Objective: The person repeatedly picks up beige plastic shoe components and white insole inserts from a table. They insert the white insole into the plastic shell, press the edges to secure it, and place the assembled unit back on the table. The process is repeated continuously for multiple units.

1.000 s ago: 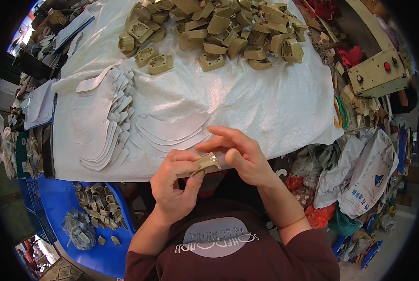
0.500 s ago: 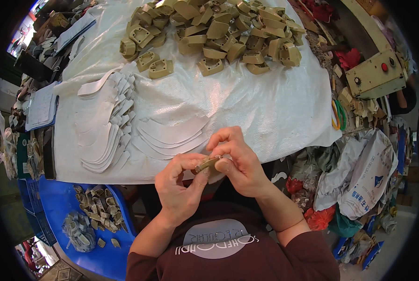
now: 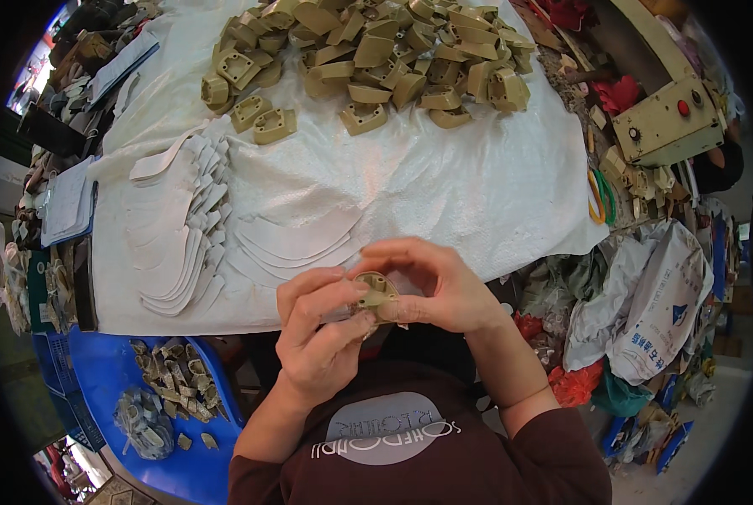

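Note:
Just past the table's near edge, both hands grip one olive-tan shoe heel [image 3: 380,293] in front of my chest. Its hollowed face with small holes is turned up. My left hand [image 3: 319,326] pinches the left side, fingertips lying over the edge. From the right, my right hand [image 3: 454,291] clasps it, thumb on the near side and index finger curved round the far side. Beyond my hands lies a fan of white curved strips [image 3: 296,244]. A thicker overlapping stack of similar white strips [image 3: 170,261] lies left of it.
A large heap of tan heels [image 3: 376,59] covers the far part of the white table sheet [image 3: 444,194]. A blue chair [image 3: 116,370] at lower left carries patterned pieces [image 3: 183,374] and a plastic bag [image 3: 143,421]. A control box [image 3: 669,122] and white sacks [image 3: 662,303] stand right.
The heel has been turned so its hollowed, holed face shows. My right fingers have spread round its far side, and my left fingers have shifted over its edge. The whole view has shifted slightly.

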{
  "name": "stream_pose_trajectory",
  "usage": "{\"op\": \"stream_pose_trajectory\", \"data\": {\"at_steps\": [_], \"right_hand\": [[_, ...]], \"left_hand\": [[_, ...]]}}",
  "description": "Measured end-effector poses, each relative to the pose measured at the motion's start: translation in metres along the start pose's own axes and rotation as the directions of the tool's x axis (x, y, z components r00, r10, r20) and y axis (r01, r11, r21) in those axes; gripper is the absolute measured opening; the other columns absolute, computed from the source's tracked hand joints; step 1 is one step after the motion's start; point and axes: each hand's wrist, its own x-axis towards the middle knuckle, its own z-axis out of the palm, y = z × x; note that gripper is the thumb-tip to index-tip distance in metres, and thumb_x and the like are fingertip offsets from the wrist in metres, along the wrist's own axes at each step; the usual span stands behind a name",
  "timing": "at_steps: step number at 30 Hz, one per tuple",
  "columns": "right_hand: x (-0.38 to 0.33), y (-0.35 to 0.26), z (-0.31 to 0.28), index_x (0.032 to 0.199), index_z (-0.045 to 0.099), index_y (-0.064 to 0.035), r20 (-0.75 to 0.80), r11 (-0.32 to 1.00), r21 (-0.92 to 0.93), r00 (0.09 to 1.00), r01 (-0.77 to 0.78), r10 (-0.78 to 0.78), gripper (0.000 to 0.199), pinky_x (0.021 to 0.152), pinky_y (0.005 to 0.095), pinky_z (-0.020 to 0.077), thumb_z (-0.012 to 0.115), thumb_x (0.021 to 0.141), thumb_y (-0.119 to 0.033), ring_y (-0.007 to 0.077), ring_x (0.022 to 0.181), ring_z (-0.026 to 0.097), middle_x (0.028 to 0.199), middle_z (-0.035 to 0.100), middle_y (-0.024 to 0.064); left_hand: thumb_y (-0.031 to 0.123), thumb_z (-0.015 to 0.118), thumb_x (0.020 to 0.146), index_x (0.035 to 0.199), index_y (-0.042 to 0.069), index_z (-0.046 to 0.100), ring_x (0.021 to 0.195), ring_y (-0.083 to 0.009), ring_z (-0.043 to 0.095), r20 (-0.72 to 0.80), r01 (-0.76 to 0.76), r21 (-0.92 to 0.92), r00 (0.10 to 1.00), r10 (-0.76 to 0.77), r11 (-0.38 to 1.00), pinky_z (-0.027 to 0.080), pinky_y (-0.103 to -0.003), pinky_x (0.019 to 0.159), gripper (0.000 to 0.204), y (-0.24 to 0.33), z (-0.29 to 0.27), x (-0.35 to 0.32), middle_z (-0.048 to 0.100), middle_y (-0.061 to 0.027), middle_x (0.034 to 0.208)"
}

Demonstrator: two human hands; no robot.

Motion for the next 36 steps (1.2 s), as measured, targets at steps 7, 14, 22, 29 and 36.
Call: {"op": "stream_pose_trajectory", "data": {"at_steps": [7, 14, 22, 29, 36], "right_hand": [[0.002, 0.002, -0.001, 0.121, 0.055, -0.0039, 0.006, 0.801, -0.402, 0.876, 0.445, -0.483, 0.062, 0.086, 0.0353, 0.0472, 0.080, 0.065, -0.007, 0.0245, 0.099, 0.059, 0.111, 0.063, 0.0113], [0.002, 0.009, 0.018, 0.118, 0.056, -0.0071, 0.022, 0.719, -0.530, 0.854, 0.451, -0.519, 0.054, 0.087, 0.0366, 0.0450, 0.078, 0.068, -0.014, 0.0253, 0.104, 0.051, 0.113, 0.057, 0.0115], [0.017, 0.013, 0.018, 0.100, 0.058, -0.0037, 0.070, 0.982, 0.135, 0.987, 0.134, -0.145, 0.022, 0.047, 0.0202, 0.0494, 0.053, 0.093, -0.024, 0.0107, 0.075, 0.055, 0.114, 0.049, 0.0110], [0.011, 0.030, 0.027, 0.100, 0.057, -0.0040, 0.033, 0.940, -0.010, 0.940, 0.340, -0.340, 0.014, 0.069, 0.0275, 0.0479, 0.054, 0.092, -0.015, 0.0165, 0.086, 0.054, 0.113, 0.051, 0.0103], [0.002, 0.043, 0.048, 0.139, 0.036, -0.0041, -0.048, 0.932, -0.026, 0.931, 0.361, -0.362, 0.046, 0.099, 0.0350, 0.0324, 0.042, 0.099, -0.026, 0.0257, 0.113, 0.042, 0.127, 0.042, 0.0143]], "left_hand": [[0.027, 0.050, 0.085, 0.136, -0.001, 0.034, 0.104, -0.0268, 0.052, 0.185, 0.429, -0.549, 0.899, -0.396, 0.717, 0.042, -0.035, 0.087, 0.060, -0.002, 0.005, -0.010, 0.043, -0.0199, 0.130], [0.031, 0.046, 0.087, 0.141, 0.004, 0.020, 0.087, -0.0214, 0.057, 0.438, 0.678, -0.684, 0.678, -0.591, 0.270, 0.049, -0.033, 0.075, 0.065, 0.008, 0.007, -0.007, 0.047, -0.0150, 0.116], [0.055, 0.028, 0.095, 0.142, -0.003, 0.011, 0.079, -0.0161, 0.055, 0.306, 0.511, -0.726, 0.839, -0.450, 0.460, 0.048, -0.027, 0.063, 0.077, 0.017, 0.016, 0.000, 0.046, -0.0183, 0.115], [0.049, 0.033, 0.096, 0.140, -0.002, 0.024, 0.101, -0.0186, 0.052, 0.209, 0.540, -0.625, 0.812, -0.545, 0.564, 0.045, -0.029, 0.084, 0.068, 0.020, 0.020, -0.007, 0.044, -0.0175, 0.123], [0.026, 0.038, 0.097, 0.137, 0.007, 0.032, 0.100, -0.0148, 0.052, 0.032, 0.491, -0.722, 0.728, -0.685, 0.488, 0.044, -0.029, 0.086, 0.045, 0.012, 0.025, -0.006, 0.049, -0.0103, 0.116]]}}
